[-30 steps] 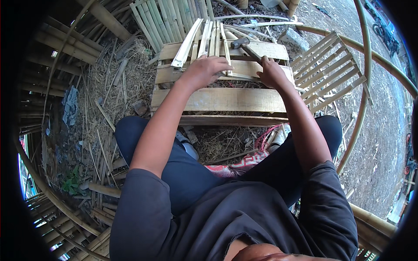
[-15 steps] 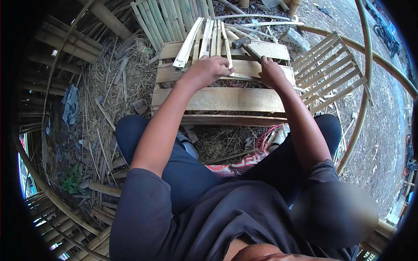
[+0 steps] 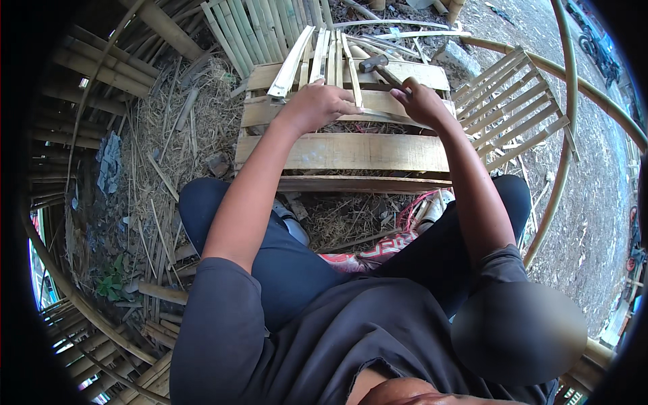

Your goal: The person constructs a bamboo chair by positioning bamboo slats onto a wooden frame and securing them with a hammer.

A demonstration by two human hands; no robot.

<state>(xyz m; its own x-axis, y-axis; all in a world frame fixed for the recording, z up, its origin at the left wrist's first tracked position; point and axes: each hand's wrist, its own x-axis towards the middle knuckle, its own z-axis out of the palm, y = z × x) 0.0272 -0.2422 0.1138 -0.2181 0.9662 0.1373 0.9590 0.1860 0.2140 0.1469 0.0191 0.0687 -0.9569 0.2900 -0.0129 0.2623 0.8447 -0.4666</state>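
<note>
Several pale bamboo strips [image 3: 333, 57] lie side by side across a low slatted wooden bench [image 3: 364, 154], their near ends meeting a thin bamboo crosspiece [image 3: 388, 117]. My left hand [image 3: 316, 108] rests over those near ends, its fingers closed at the joint of the rightmost strip and the crosspiece. Its palm side is hidden. My right hand [image 3: 422, 104] grips the handle of a hammer [image 3: 374, 64], thumb pointing left. The metal head sits above the bench's far slat, right of the strips.
A slatted bamboo panel [image 3: 516, 108] leans at the bench's right, near a grey stone block [image 3: 457, 62]. Another bamboo panel [image 3: 260, 30] stands beyond the bench. Curved bamboo poles [image 3: 565, 155] arc on the right. Straw and scraps [image 3: 192, 128] cover the ground at left.
My right hand has shifted slightly up, its thumb now spread away from the fingers. The left hand's fingers have moved a little at the strip's end. The hammer head stays nearly in place.
</note>
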